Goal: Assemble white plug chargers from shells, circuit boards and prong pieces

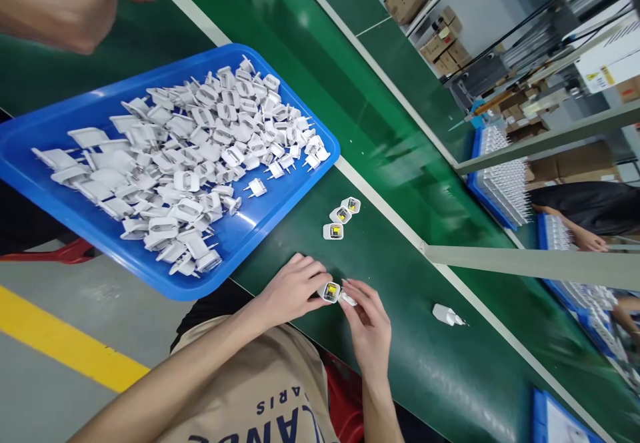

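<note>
Head view: a person stands at a green table, both hands close together just above its near edge.
Left hand: closed around a white charger housing, pinched between thumb and fingertips.
Right hand: fingers narrowed on a small white plug cover, touching the housing's side.
Housing direction: its open end, showing a yellow part inside, faces up toward the camera; its long axis appears to run roughly from hand to hand, though the fingers hide much of it.
Done so far, as I judge it: three open housings lie in a short row on the table, yellow insides up, and one closed white charger lies apart to the right with its pins pointing right.
Left to do, as I judge it: a blue tray to the left holds a large heap of white pin covers.
Others: another person's hand at top left, well apart.
</note>
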A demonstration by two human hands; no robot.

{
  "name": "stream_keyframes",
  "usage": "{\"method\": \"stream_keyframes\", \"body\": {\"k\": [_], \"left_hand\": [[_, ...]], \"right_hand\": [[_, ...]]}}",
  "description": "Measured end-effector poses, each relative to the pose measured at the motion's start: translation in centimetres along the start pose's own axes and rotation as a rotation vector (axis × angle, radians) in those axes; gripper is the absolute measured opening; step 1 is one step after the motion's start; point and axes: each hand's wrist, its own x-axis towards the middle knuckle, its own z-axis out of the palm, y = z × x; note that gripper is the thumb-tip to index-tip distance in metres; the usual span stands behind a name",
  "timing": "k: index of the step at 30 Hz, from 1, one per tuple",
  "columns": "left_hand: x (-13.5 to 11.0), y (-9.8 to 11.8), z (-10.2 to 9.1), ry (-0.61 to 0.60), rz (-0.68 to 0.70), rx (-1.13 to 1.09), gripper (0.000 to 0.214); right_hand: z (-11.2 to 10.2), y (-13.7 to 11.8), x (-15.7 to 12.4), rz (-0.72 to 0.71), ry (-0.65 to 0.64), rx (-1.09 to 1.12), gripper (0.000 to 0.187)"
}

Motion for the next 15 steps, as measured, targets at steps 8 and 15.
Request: {"method": "stream_keyframes", "body": {"k": [8,15], "left_hand": [[-0.1,-0.1,0.0,0.011,0.008,-0.003,0.016],[-0.1,-0.2,0.1,0.026,0.01,-0.008,0.017]], "right_hand": [[1.8,0.8,1.0,-0.2,0.052,-0.153,0.01],[0.9,0.1,1.3,-0.396,-0.002,-0.361,0.009]]}}
